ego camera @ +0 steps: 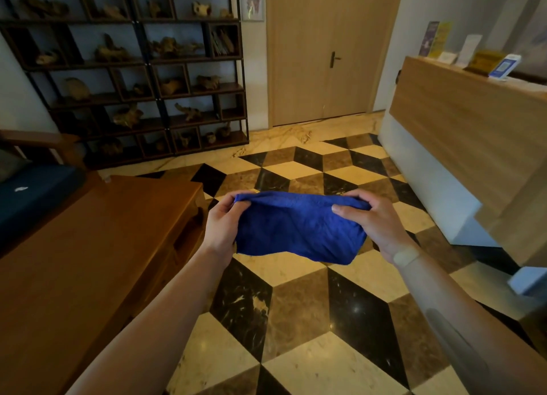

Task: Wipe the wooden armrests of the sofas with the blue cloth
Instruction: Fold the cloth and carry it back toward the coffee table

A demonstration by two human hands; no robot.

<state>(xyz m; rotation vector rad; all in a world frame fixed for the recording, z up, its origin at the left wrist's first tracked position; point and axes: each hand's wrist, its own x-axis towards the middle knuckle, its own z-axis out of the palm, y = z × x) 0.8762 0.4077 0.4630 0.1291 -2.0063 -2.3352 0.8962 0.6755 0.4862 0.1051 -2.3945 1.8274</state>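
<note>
fingers (233, 208) of both hands pinch the blue cloth (299, 228).

Matt, nubbly blue cloth (299, 228) above glossy marble floor (310, 320) (smooth brown wooden table (88, 246) alongside)

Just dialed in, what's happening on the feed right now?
A person stands on the patterned tile floor, holding a blue cloth stretched out in front of them. The left hand pinches its left top corner and the right hand pinches the right one, so the cloth hangs between them in the air. A wooden table sits to the left, and a sofa's wooden armrest shows at the far left edge. The cloth touches no armrest at this moment.
</note>
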